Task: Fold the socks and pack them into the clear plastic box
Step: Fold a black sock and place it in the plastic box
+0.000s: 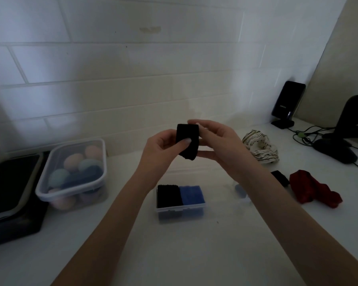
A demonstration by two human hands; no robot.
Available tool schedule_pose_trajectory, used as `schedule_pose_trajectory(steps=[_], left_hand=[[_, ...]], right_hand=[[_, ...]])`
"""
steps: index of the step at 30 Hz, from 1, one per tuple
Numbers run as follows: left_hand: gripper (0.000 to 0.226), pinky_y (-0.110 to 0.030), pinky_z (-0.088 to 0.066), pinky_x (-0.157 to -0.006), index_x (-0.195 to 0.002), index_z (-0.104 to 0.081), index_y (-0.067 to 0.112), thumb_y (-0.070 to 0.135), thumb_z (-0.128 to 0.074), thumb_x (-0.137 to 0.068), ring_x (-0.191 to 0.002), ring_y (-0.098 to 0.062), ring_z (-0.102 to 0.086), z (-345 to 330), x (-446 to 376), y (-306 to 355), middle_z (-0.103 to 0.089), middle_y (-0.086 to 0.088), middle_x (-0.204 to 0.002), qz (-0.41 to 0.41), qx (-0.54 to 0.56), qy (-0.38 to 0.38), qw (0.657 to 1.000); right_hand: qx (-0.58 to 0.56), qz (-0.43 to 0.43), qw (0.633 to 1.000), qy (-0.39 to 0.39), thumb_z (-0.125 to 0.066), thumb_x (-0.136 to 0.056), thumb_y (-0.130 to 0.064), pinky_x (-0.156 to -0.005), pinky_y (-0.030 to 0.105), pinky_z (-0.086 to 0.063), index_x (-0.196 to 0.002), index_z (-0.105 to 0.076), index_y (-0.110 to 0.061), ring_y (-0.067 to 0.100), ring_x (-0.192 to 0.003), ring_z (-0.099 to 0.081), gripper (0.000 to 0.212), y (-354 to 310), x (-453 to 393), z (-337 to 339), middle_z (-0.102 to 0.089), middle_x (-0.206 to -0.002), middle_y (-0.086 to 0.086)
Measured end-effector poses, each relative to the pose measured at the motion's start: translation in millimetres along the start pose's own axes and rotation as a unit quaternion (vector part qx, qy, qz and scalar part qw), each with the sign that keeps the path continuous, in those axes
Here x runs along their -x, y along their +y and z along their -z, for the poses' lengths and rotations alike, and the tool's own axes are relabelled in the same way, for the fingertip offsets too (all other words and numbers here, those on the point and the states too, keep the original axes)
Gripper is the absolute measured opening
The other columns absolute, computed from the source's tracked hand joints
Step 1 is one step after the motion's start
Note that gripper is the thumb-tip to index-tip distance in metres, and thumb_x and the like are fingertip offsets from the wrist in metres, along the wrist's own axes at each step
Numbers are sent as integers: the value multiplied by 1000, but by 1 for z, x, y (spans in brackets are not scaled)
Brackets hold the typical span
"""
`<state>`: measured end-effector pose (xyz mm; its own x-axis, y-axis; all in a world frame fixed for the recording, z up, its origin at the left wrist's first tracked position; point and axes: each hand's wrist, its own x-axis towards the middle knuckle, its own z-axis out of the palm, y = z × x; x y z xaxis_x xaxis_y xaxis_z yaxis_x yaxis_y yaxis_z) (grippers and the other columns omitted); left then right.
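Two hands held one black sock (187, 141) up in the air above the counter (194, 254), well over the clear plastic box (181, 208), probably so the fold could be squared off before dropping it in. Left hand (163, 150) pinched the bundle, thumb flat across its front face; right hand (215, 145) cupped the far side, thumb under the lower edge, fingers curled round the back and top. Sock looked like soft matte knit, folded into a compact thick rectangle with a rounded top fold and a loose lower end. Box sat directly below the wrists, a rigid see-through tub with a lipped rim, already holding a black folded sock (168, 195) and a blue folded sock (192, 194) side by side, standing on edge, likely to save room. My read: next slot is behind those two, hidden by the forearms. Unfolded stock lay off to the right: a crumpled striped sock (260, 147), a limp red sock (312, 188) and a small black piece (280, 177) just beside it. Larger lidded tub (74, 172) at left held pastel rounded bundles; can't tell if those were socks. Lighting was dim, detail on the black fabric poor.
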<state>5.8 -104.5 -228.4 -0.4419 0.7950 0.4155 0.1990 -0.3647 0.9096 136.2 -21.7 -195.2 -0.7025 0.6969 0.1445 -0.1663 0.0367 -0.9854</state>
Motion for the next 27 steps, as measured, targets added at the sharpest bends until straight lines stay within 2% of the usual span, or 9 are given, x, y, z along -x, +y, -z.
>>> schedule_pose_trajectory(steps=[4,7,9,14,17,20,22,24,27], left_hand=[[11,-26,-51,-79,-80,-73,38,33,-68,-71,-83,-9,-68,0,0,-2,-74,10,-81,5,-36,-3,999],[10,-24,-47,-78,-79,-73,38,41,-69,-70,-83,-7,-67,0,0,-2,-74,11,-81,12,-66,-5,998],[10,-27,-48,-82,-78,-73,38,42,-69,-70,-84,-13,-67,0,0,-3,-74,9,-81,16,-82,-5,996],[4,-31,-47,-87,-76,-72,29,31,-74,-74,-91,-14,-65,1,0,-3,-70,0,-91,-1,-99,24,995],[5,-39,-49,-93,-77,-74,31,28,-76,-73,-95,-18,-66,1,0,-1,-71,0,-96,4,-81,21,996],[9,-42,-56,-83,-80,-75,25,28,-76,-72,-84,-22,-72,0,1,-1,-76,-3,-83,31,-45,2,998],[5,-31,-58,-70,-74,-72,23,23,-76,-73,-75,-19,-73,-1,1,-2,-76,-1,-75,40,-34,0,999],[14,-23,-55,-58,-73,-62,17,17,-76,-74,-67,-16,-72,-4,1,-2,-74,-1,-68,42,-24,8,999],[28,-20,-48,-50,-82,-49,17,16,-75,-74,-58,-9,-66,-6,1,-2,-71,1,-70,65,-17,12,998]], right_hand=[[5,13,1000,-2,-54,-93,-12,-71,28,-58,-112,-66,-7,19,-92,-69,24,2,-1,4,-70,-105,16],[-7,28,1000,12,-54,-93,-13,-75,28,-57,-112,-67,-5,21,-95,-69,24,3,-3,6,-71,-107,15],[-14,35,999,15,-55,-92,-13,-76,29,-57,-112,-67,-7,21,-97,-69,24,3,-4,7,-71,-107,14],[-9,34,999,3,-50,-95,-19,-82,32,-56,-113,-66,-7,22,-99,-68,27,3,-3,6,-71,-109,13],[-13,25,999,-15,-52,-94,-24,-86,31,-56,-113,-66,-8,21,-101,-68,28,2,-3,4,-71,-109,11],[23,46,999,-15,-63,-86,-12,-84,30,-56,-107,-68,-11,16,-94,-69,22,3,-1,3,-73,-100,7],[37,63,997,4,-65,-84,-9,-82,28,-57,-104,-69,-10,14,-88,-70,20,5,-2,2,-74,-94,6],[57,79,995,29,-65,-84,-9,-86,30,-56,-99,-70,-11,13,-85,-70,16,6,-3,2,-74,-91,6],[83,85,992,51,-63,-86,-14,-92,37,-53,-97,-70,-11,16,-88,-69,13,7,-4,2,-74,-90,7]])
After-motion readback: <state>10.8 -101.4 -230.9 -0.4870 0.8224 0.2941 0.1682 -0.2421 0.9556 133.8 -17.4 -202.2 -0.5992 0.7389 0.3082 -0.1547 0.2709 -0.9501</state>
